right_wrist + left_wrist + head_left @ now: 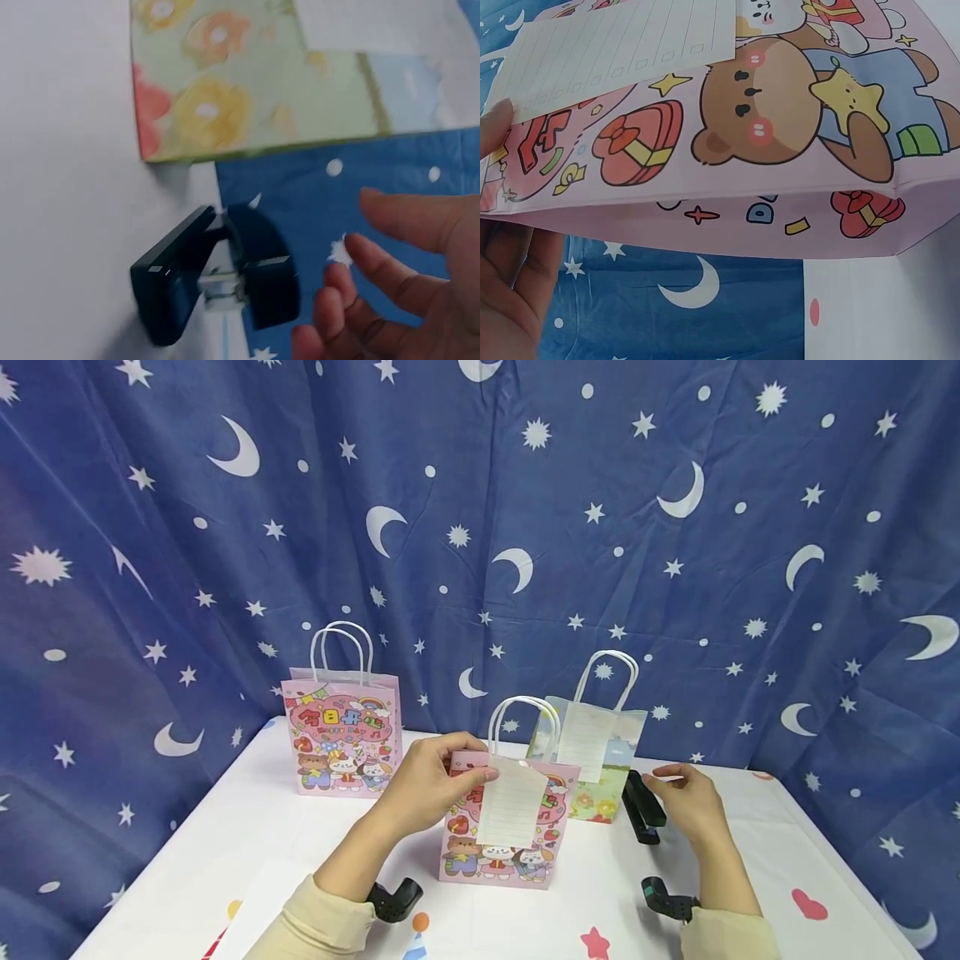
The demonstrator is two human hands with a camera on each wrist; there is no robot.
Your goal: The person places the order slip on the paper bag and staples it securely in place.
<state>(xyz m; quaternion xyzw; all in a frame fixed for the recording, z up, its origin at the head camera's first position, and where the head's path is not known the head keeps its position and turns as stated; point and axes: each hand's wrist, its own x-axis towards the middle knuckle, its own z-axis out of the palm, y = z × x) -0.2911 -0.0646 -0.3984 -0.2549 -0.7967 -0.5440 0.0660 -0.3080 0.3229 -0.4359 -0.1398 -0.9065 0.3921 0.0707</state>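
My left hand pinches the upper left edge of a pink paper gift bag with cartoon animals. Its thumb lies on the front, by the corner of a lined white paper sheet at the bag's top. In the left wrist view the fingers go behind the bag's side, below a printed bear. Beside a black stapler, my right hand hovers with loosely bent fingers and holds nothing. The right wrist view shows the stapler apart from the fingertips, its arms spread.
Behind the front bag stands a green floral gift bag with a lined sheet on it. Another pink gift bag is at the back left. A blue star-and-moon curtain hangs behind the white table.
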